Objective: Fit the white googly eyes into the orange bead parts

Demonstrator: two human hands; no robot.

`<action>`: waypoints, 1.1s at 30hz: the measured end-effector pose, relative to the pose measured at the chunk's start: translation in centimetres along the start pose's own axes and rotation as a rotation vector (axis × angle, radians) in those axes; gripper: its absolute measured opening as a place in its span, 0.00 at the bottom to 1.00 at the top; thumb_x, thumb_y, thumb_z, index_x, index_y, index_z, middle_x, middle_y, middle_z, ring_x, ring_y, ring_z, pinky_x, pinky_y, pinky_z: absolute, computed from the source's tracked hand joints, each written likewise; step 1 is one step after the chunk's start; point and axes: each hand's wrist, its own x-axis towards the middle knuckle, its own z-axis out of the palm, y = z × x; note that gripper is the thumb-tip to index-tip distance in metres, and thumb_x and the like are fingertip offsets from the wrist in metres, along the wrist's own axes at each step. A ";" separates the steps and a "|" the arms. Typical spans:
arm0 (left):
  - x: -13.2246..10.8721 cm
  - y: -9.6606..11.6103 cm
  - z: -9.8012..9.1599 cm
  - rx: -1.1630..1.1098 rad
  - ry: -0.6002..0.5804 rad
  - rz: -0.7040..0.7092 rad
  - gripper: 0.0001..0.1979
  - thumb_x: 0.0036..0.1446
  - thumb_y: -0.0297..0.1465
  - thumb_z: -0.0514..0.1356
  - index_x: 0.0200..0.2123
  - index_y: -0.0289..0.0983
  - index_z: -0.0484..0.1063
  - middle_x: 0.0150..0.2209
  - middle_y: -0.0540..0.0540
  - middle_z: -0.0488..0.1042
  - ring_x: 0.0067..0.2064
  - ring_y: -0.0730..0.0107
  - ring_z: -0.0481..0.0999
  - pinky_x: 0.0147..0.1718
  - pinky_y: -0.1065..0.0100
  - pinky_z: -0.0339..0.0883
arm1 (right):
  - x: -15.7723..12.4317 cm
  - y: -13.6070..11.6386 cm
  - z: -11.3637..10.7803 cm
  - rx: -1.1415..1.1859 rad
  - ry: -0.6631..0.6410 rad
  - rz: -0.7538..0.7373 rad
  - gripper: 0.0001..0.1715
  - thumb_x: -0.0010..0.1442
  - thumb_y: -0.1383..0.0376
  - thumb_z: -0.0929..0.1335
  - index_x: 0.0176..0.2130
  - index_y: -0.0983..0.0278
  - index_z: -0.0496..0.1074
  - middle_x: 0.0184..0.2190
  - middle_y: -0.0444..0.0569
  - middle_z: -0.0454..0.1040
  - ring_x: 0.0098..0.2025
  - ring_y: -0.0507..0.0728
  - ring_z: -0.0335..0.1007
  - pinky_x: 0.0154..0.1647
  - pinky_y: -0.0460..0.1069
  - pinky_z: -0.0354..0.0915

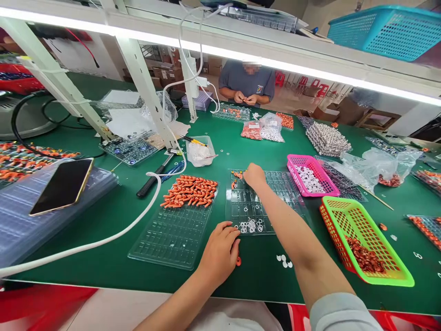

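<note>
Green felt covers the counter (pixel 113 257), lit by a strip lamp under the overhead shelf.

Item: clear compartment tray (pixel 262 202), centre, flat on the felt. A few orange pieces (pixel 237 175) sit in its far-left cells; loose white rings (pixel 251 225) lie along its near edge.

Item: my right hand (pixel 254 176), reaching to the tray's far-left corner, fingers curled down over the orange pieces. Whether anything is pinched I cannot tell.

Item: my left hand (pixel 219 252), resting at the tray's near-left corner, fingers loosely bent; one small orange piece (pixel 238 261) lies at my fingertips, seemingly touched rather than gripped.

Step, as I judge it: seating orange pieces cell by cell, barely begun, since most cells are bare. The next move calls for a fine pinch and an accurate drop into one narrow cell without scattering the rings.

At 9 o'clock of the tray: second clear tray (pixel 172 234) bearing a heap of orange parts (pixel 190 191).
At 3 o'clock: pink basket (pixel 303 162) of white pieces.
At 4 o'clock: green-and-orange basket (pixel 379 276) with reddish parts.
At 10 o'clock, further off: black-handled tool (pixel 151 180), white cable (pixel 103 241), phone (pixel 62 186).
At 12 o'clock, across the counter: another person (pixel 246 82), both hands together over small parts.
</note>
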 end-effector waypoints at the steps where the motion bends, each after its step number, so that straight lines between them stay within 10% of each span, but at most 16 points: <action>1: 0.0 -0.1 0.0 -0.017 0.019 0.004 0.12 0.59 0.22 0.55 0.44 0.33 0.75 0.44 0.38 0.78 0.54 0.50 0.70 0.50 0.47 0.72 | -0.8 0.4 -0.3 0.090 -0.008 -0.025 0.17 0.65 0.60 0.66 0.51 0.66 0.68 0.49 0.52 0.72 0.46 0.57 0.72 0.45 0.56 0.71; 7: -0.6 1.1 -1.5 -0.371 0.065 -0.126 0.14 0.62 0.27 0.56 0.51 0.38 0.72 0.48 0.40 0.76 0.52 0.58 0.73 0.52 0.53 0.69 | -11.6 5.7 -1.7 0.586 -0.097 -0.172 0.12 0.63 0.60 0.65 0.45 0.64 0.70 0.29 0.45 0.75 0.24 0.50 0.67 0.25 0.46 0.65; 11: -1.1 3.4 -2.0 -0.786 -0.197 -0.423 0.15 0.61 0.33 0.59 0.51 0.40 0.71 0.46 0.42 0.77 0.45 0.63 0.77 0.46 0.60 0.73 | -20.5 10.1 -0.5 1.142 -0.228 -0.082 0.14 0.58 0.58 0.71 0.42 0.63 0.71 0.27 0.45 0.74 0.23 0.49 0.64 0.21 0.44 0.58; 15: -1.0 5.6 -0.7 -1.077 -0.316 -0.561 0.15 0.55 0.32 0.64 0.47 0.36 0.74 0.41 0.43 0.79 0.43 0.64 0.78 0.46 0.62 0.73 | -25.7 12.5 2.4 1.324 -0.059 0.030 0.11 0.58 0.61 0.72 0.41 0.61 0.73 0.31 0.45 0.74 0.28 0.49 0.67 0.25 0.44 0.61; 22: -0.6 7.5 0.8 -1.003 -0.329 -0.602 0.13 0.49 0.28 0.68 0.41 0.36 0.77 0.38 0.45 0.80 0.39 0.67 0.78 0.43 0.66 0.74 | -28.2 11.8 5.7 1.390 0.193 0.077 0.08 0.61 0.63 0.70 0.43 0.58 0.73 0.37 0.46 0.75 0.36 0.52 0.73 0.35 0.47 0.70; 33: -0.5 6.4 0.2 -0.996 -0.210 -0.605 0.05 0.47 0.26 0.69 0.30 0.37 0.79 0.30 0.48 0.78 0.33 0.71 0.77 0.35 0.72 0.73 | -27.9 13.0 6.9 0.873 0.459 -0.523 0.27 0.58 0.77 0.66 0.53 0.56 0.67 0.37 0.49 0.74 0.39 0.56 0.71 0.35 0.52 0.70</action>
